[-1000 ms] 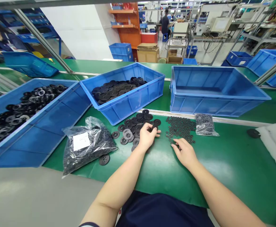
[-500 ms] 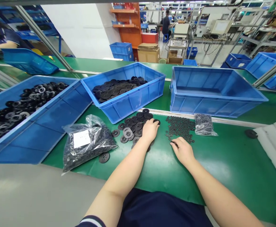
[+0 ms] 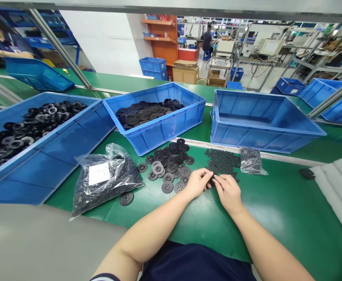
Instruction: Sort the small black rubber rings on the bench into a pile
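Black plastic sits pinched between your fingertips: a small dark disc (image 3: pixel 211 180), held where your two hands meet just above the green mat (image 3: pixel 276 203). Your left hand (image 3: pixel 196 182) has its fingers curled narrow, thumb and forefinger closed on the disc's left side; your right hand (image 3: pixel 229 192) closes on it from the right, fingers bent close together. The disc is mostly hidden by your fingers, so you cannot tell which way its face is turned, and being round it shows no long axis.

Just left of your left hand lies a loose pile of black wheels (image 3: pixel 171 164), flat on the mat. Just beyond your right hand is a spread of small black rings (image 3: pixel 222 162), with a small clear bag (image 3: pixel 251 160) of the same at its right edge. Farther left, a large clear bag (image 3: pixel 106 179) with a white label rests near a lone wheel (image 3: pixel 126 199).

Beyond these stand three blue bins: a tilted left bin (image 3: pixel 71 144) with black and metal-faced parts, a middle bin (image 3: pixel 165 125) of black discs, and a right bin (image 3: pixel 264 132). White foam strips (image 3: pixel 337 187) lie at the right. Across the belt a person (image 3: pixel 1 43) works by another blue bin; shelving and benches fill the far room.
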Demonstrator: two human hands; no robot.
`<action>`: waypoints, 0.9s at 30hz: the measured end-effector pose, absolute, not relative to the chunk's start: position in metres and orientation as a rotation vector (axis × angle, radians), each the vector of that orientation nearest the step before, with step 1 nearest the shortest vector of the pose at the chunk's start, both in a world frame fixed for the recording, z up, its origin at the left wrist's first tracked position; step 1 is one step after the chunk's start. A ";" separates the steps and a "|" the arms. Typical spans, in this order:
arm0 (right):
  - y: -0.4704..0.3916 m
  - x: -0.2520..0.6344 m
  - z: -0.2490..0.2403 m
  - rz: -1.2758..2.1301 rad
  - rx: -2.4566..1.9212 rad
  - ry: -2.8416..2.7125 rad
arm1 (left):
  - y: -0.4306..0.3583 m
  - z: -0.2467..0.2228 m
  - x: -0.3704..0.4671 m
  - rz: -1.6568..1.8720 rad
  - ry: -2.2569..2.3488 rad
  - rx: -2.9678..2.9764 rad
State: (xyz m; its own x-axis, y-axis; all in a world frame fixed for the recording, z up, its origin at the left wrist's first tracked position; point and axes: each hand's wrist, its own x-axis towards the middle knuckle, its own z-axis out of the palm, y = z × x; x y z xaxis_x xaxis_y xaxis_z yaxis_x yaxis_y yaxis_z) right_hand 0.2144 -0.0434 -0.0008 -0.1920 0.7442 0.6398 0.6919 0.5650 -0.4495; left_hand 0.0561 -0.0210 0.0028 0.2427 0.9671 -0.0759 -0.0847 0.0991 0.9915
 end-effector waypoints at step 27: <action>-0.036 0.219 -0.030 -0.007 -1.297 -2.216 | 0.023 0.011 -0.009 0.843 1.870 2.044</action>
State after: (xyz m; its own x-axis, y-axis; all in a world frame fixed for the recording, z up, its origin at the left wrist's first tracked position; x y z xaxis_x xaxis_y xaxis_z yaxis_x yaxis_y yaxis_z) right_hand 0.2185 -0.0358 -0.0297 -0.3702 0.8007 0.4710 0.8038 0.5303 -0.2698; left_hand -0.0089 0.0230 0.0114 0.0114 0.9687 0.2478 0.8272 -0.1484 0.5419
